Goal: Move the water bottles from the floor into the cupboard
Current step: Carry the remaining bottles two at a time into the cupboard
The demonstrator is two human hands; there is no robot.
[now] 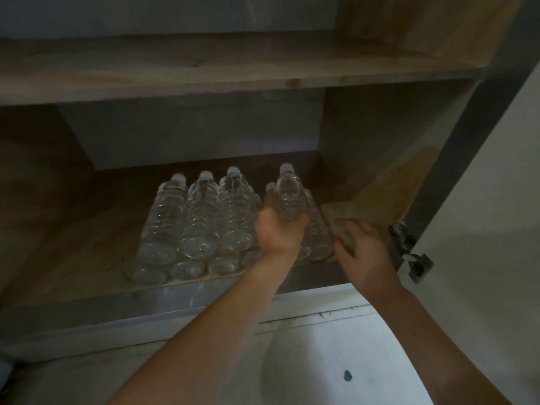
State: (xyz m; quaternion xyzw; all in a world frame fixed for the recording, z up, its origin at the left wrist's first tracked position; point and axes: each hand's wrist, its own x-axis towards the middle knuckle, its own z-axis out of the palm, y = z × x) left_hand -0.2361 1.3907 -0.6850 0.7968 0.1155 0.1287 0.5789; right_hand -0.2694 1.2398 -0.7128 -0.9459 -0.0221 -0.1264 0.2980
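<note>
Hands both up at open wooden cupboard point(394, 39), dim light.

Left hand point(280, 232): fingers and thumb curled round base end of 1 clear ribbed plastic water bottle point(289, 197), palm under the base. Bottle tilted, pale cap pointing up and toward cupboard back. Body raised over right end of stack, not lying flat yet.

Stack of clear plastic water bottles point(198, 223): lying on lower shelf point(73, 258), caps to the back, bases to the front. 3 side by side on top layer, left of held bottle. 4 round bases showing in layer beneath, near shelf front edge. More bottles under and right of left hand, partly hidden, count unclear.

Right hand point(362, 255): holds nothing. Fingers point(349, 229) close together, laid on front right corner of lower shelf, just beside rightmost bottle. Touching that bottle or not: cannot tell.

Upper shelf point(233, 71): wood, directly above the bottle bay.

Metal hinge point(409, 252): just right of right hand, on grey cupboard edge.
</note>
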